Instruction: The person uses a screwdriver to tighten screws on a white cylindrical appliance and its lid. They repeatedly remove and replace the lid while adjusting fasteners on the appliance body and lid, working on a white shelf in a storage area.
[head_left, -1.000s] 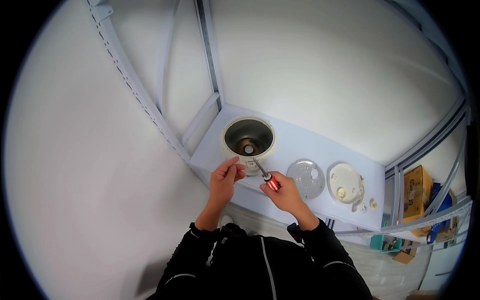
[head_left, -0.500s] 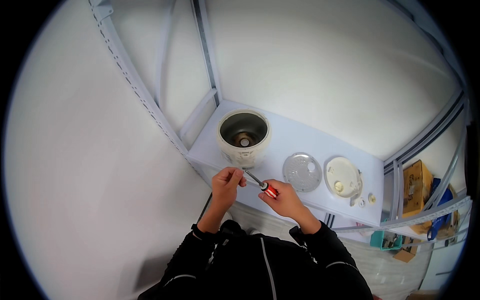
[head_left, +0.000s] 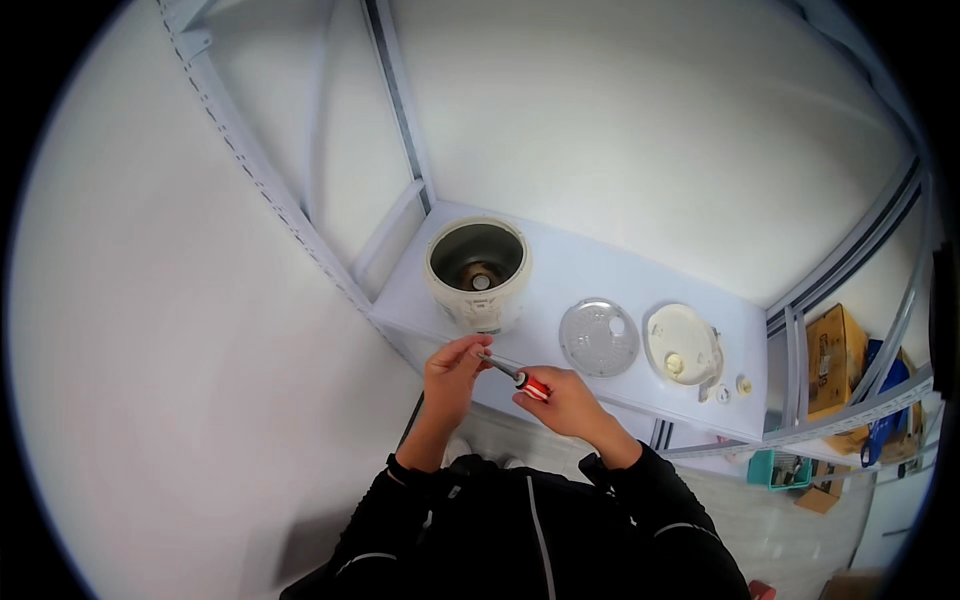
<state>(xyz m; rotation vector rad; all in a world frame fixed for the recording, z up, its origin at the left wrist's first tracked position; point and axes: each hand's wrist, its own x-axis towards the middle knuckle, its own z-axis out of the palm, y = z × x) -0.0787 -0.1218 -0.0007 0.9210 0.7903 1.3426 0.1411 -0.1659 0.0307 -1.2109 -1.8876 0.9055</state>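
Note:
In my right hand (head_left: 568, 402) I grip a screwdriver (head_left: 532, 384) by its red and white handle. Its metal shaft points left to the fingertips of my left hand (head_left: 452, 378), which are pinched together at the tip. Whatever small thing those fingers may hold is too small to make out. Just beyond my hands stands a white rice cooker body (head_left: 478, 275), its top uncovered, with a dark hollow and a round piece in the bottom. Right of it lie a round silver perforated plate (head_left: 598, 338) and a round cream lid (head_left: 684, 345).
Two small round parts (head_left: 743, 384) lie near the right end of the white table (head_left: 560, 245). Metal frame posts (head_left: 400, 100) rise at its corners. Beyond the right end are a cardboard box (head_left: 832, 360), a blue bag (head_left: 886, 410) and a teal basket (head_left: 762, 469) lower down.
The screwdriver tip has come to my left fingertips, and its shaft lies a little flatter. The whole view has shifted slightly; the parts on the table keep their places.

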